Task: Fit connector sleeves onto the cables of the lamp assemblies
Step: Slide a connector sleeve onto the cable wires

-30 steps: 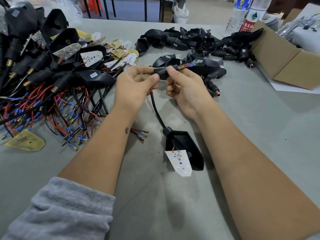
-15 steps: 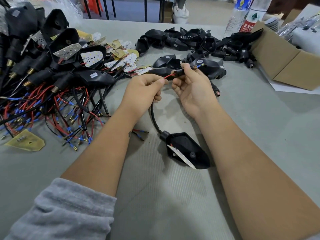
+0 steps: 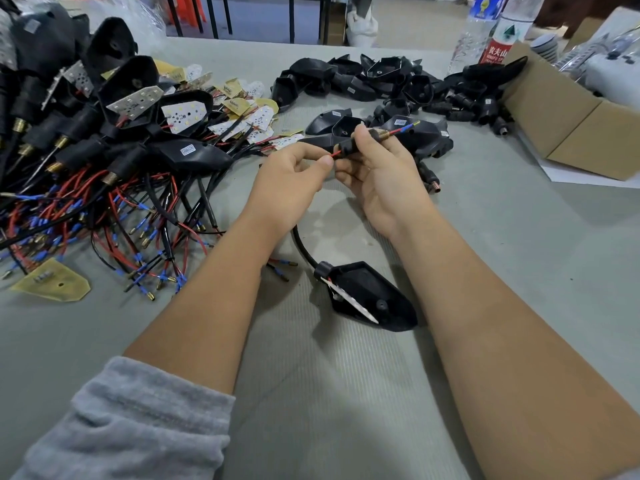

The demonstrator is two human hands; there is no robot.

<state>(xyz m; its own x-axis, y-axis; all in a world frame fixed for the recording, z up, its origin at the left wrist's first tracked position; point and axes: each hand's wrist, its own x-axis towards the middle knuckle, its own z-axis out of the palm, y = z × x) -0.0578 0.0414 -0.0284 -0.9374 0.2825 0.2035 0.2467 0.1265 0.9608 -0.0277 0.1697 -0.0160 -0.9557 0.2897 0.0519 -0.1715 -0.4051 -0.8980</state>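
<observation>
Fingers (image 3: pixel 360 135) of the right hand (image 3: pixel 384 178) curl around a black connector sleeve (image 3: pixel 348 146), held above the desk (image 3: pixel 519 271) with its brass threaded end (image 3: pixel 380 135) pointing up and right. Red and blue wire ends (image 3: pixel 403 128) stick out past that brass tip. The left hand (image 3: pixel 289 181) is just beside it, thumb and forefinger pinching the red wire (image 3: pixel 335 154) where it enters the sleeve's near end. From under the left hand a black cable (image 3: pixel 303 245) curves down to one black lamp housing (image 3: pixel 372 297), which lies on the desk between the two forearms, tilted on its side with the edge of its white LED board (image 3: pixel 349 301) showing.

A grey sleeve (image 3: pixel 131 420) covers the left upper arm.

To the left lies a large heap of wired lamp assemblies (image 3: pixel 104 150), too tangled to count, with red and black leads and blue-collared terminals. One loose yellow circuit board (image 3: pixel 52 282) sits in front of it. Beyond the hands is a pile of empty black housings (image 3: pixel 381 84); small white labels on several are too small to read.

Two clear plastic bottles (image 3: pixel 498 29) stand at the far right, one with a red label bearing Chinese characters. One open cardboard box (image 3: pixel 571 116) sits beside them.
</observation>
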